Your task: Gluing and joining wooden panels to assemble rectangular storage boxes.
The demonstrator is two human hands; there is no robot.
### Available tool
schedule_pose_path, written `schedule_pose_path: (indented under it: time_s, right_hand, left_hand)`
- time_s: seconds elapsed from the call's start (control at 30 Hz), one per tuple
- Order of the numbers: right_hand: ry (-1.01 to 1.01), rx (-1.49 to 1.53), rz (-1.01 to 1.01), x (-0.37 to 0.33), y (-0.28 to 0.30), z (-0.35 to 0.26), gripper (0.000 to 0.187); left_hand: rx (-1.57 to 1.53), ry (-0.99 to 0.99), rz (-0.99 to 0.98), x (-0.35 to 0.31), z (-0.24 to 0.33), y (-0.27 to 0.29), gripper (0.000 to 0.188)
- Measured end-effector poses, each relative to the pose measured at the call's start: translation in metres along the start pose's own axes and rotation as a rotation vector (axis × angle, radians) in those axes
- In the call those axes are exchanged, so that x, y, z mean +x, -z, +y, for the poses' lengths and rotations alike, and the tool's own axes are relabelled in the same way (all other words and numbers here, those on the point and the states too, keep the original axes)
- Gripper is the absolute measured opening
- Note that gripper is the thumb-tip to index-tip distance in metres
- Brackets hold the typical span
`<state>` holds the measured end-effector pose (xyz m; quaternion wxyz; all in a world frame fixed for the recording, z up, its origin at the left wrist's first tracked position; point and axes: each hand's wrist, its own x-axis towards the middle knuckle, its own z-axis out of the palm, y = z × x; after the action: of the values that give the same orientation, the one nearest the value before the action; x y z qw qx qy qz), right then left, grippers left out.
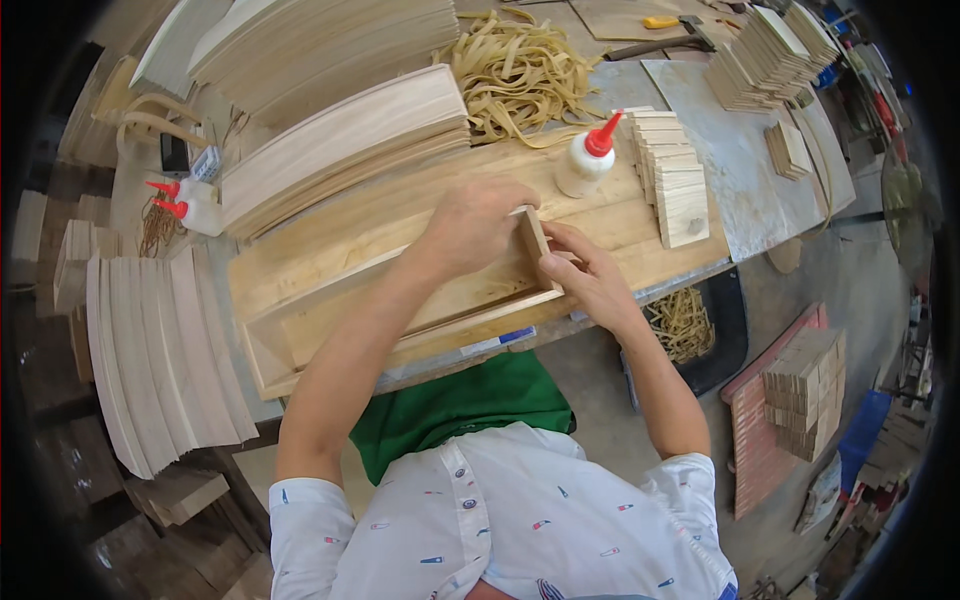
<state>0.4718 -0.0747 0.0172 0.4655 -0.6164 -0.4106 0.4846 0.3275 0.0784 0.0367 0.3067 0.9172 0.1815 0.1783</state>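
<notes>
A long, narrow wooden box frame point(534, 243) lies on the worktable in front of me, its short end piece at the right. My left hand point(483, 222) is closed at the far right corner of the frame, fingers curled over the wood. Gripping the outer face of that short end piece is my right hand point(590, 275), with thumb and fingers against the wood. Just beyond stands a white squeeze bottle point(584, 168) with a red nozzle. To the right of the bottle, small wooden pieces point(672, 185) lie in an overlapping row.
Long thin boards point(345, 140) are stacked at the far left, more boards point(165, 350) at the near left. Two red-tipped bottles point(195, 205) lie nearby. A heap of yellowish bands point(520, 75) and a hammer point(660, 45) are at the back. A black bin point(728, 330) stands below right.
</notes>
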Motion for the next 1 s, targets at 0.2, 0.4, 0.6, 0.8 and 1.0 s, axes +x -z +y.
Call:
schedule_pose_path:
  time_s: [0.2, 0.4, 0.6, 0.8, 1.0]
  right_hand:
    - [0.0, -0.199, 0.056, 0.029, 0.004, -0.02, 0.041]
    - [-0.116, -0.271, 0.02, 0.055, 0.013, -0.024, 0.034]
    - [-0.1, -0.152, -0.006, 0.056, 0.015, -0.018, 0.034]
    - [0.257, -0.451, 0.105, 0.053, -0.021, -0.06, 0.032]
    - [0.429, -0.541, -0.383, 0.077, -0.176, -0.123, 0.028]
  left_hand:
    - [0.128, 0.101, 0.025, -0.022, 0.004, -0.002, 0.063]
    - [0.289, 0.186, 0.455, -0.122, 0.029, 0.029, 0.05]
    - [0.378, 0.724, 0.789, -0.268, 0.019, 0.104, 0.037]
    - [-0.501, 0.898, 1.101, -0.346, 0.007, 0.074, 0.04]
    - [-0.691, 0.844, 1.139, -0.341, 0.002, 0.057, 0.038]
